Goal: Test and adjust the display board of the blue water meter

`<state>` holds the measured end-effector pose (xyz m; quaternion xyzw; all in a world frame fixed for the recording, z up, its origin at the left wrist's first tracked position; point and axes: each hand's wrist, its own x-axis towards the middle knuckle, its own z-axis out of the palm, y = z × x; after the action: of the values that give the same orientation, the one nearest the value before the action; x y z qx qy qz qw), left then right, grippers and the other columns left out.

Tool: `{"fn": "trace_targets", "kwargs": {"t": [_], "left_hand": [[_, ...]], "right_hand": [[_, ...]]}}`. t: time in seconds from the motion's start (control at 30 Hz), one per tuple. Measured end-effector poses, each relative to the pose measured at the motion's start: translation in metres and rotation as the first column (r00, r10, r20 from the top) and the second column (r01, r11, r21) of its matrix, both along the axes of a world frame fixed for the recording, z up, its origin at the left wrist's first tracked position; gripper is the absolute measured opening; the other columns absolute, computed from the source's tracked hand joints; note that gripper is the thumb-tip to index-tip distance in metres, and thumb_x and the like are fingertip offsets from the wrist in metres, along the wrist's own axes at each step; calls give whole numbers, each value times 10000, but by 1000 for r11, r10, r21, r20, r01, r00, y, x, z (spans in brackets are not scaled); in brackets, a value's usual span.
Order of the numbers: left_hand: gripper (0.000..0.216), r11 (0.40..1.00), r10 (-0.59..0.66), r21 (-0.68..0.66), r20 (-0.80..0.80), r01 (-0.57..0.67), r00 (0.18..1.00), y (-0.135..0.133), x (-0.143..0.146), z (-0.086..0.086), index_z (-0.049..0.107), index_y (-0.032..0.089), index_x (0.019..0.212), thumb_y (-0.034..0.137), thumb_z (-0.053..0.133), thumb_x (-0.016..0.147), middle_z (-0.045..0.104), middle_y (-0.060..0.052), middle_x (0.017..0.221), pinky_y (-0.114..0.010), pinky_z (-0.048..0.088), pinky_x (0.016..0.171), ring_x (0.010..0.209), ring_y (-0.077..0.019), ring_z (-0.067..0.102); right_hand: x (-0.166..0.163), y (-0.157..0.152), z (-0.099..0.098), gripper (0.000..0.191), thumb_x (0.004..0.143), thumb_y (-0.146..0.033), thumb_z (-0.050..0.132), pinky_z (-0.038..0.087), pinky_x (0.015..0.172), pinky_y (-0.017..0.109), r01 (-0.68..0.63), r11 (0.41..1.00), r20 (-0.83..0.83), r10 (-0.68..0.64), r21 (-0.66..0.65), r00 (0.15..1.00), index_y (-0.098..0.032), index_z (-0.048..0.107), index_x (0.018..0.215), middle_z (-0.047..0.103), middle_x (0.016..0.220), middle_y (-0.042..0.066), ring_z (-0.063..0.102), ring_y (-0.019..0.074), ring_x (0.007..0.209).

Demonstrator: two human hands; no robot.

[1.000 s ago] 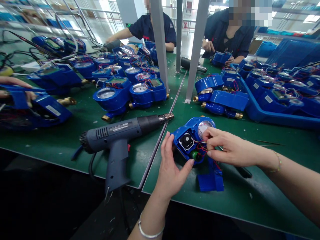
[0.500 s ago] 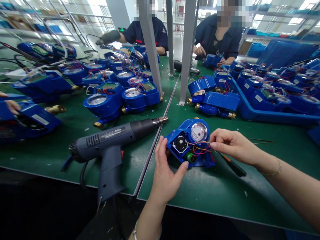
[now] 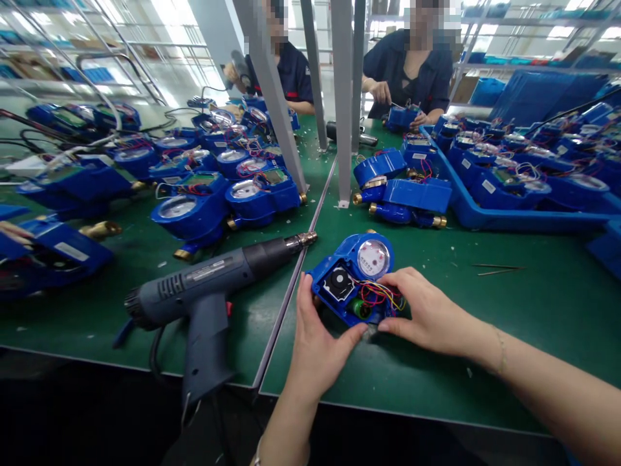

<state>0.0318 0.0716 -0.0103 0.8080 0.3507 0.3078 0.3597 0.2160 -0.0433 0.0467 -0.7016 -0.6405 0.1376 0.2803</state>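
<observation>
A blue water meter (image 3: 347,249) lies on the green table in front of me, its round dial (image 3: 373,258) facing up. The housing is uncovered, showing a black round part (image 3: 338,283), a green cylinder (image 3: 359,308) and loose coloured wires (image 3: 376,294). My left hand (image 3: 315,353) grips the meter's left side, thumb along the near edge. Around its right end curls my right hand (image 3: 429,314), thumb low and fingers beside the wires; the fingertips are partly hidden. Left of the meter rests a heat gun (image 3: 213,285), nozzle pointing away to the right.
Several other water meters (image 3: 179,207) stand at the back left. More fill a blue tray (image 3: 524,220) at the right. Metal posts (image 3: 342,129) rise from the table. Tweezers (image 3: 499,268) lie right. Two co-workers (image 3: 407,71) sit opposite; another person's hand (image 3: 14,233) shows far left.
My right hand has gone from pinching the wires to holding the meter's right end. The wires now sit bunched nearer the housing. The screwdriver beneath my right hand is out of sight.
</observation>
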Motion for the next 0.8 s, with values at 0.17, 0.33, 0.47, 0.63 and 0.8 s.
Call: {"fn": "trace_targets", "kwargs": {"t": [0.17,0.33,0.47,0.63,0.8], "left_hand": [[1092,999,36,-40,9,-36,999,-4,5,7,25,286,1434,410,767,642,312,-149,1434,-511,388,1022,1246,-294,439],[1066,999,27,-38,5,-27,1000,-4,16,17,20,249,1433,378,750,667,292,-183,1437,-530,362,1038,1281,-307,399],[1069,998,13,-58,-32,-15,999,1,22,20,12,248,1439,400,742,673,275,-194,1450,-546,356,1036,1293,-322,385],[1079,998,39,-53,-52,-42,998,1,23,17,-17,273,1446,406,735,684,264,-165,1467,-530,347,1053,1299,-305,379],[1030,973,192,132,-13,-188,981,-17,24,21,100,221,1448,406,748,670,245,-180,1443,-544,355,1041,1298,-329,350]], "right_hand": [[-8,1,11,276,809,-160,521,419,724,316,109,992,-76,-114,-57,991,-198,453,1074,545,914,28,517,169,818],[6,6,22,322,773,-99,481,320,580,283,80,982,-430,-146,-169,891,-224,422,1064,550,732,-45,471,134,617],[18,9,6,310,790,-126,490,370,653,272,-47,993,-735,-44,-104,677,-216,419,1078,546,847,-28,487,126,720],[17,3,-12,337,817,-216,550,337,608,228,-126,990,-892,1,-63,453,-195,380,1107,542,844,-18,457,101,704],[12,2,-18,484,799,-254,639,348,585,213,-117,992,-955,-11,-48,295,-210,325,1164,547,812,-29,478,86,655]]}}
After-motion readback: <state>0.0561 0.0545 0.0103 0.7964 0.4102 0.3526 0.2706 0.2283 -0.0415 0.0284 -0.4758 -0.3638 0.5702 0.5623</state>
